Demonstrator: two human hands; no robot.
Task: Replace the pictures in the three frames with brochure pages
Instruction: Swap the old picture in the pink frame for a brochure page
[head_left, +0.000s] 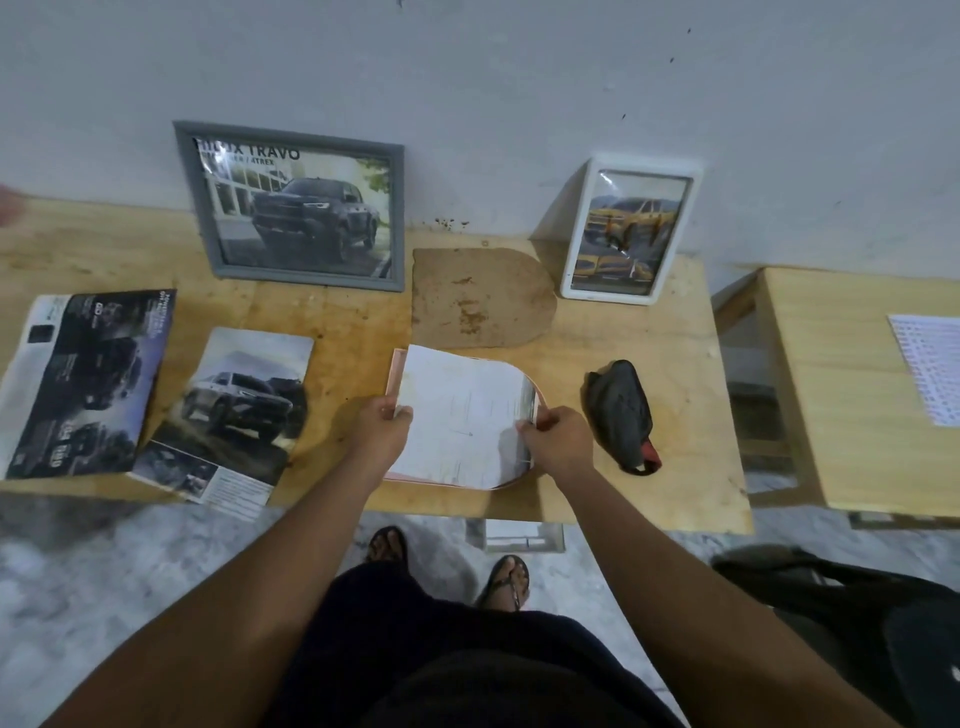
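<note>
A pink arch-shaped frame (393, 374) lies face down near the table's front edge. Over it sits a white arch-cut brochure page (462, 410). My left hand (384, 423) pinches the page's left edge and my right hand (558, 436) pinches its right edge. The frame's brown arch-shaped backing board (480, 296) lies just behind. A grey frame (298, 208) with a dark pickup page leans on the wall at the back left. A white frame (631, 228) with a yellow car page leans at the back right. Two brochure pages (83, 384) (236, 415) lie at the left.
The wooden table (691, 415) carries a black pouch with a red tip (621, 415) right of my right hand. A second table (831, 389) with a printed sheet (930, 369) stands to the right. A dark bag (857, 623) sits on the floor at lower right.
</note>
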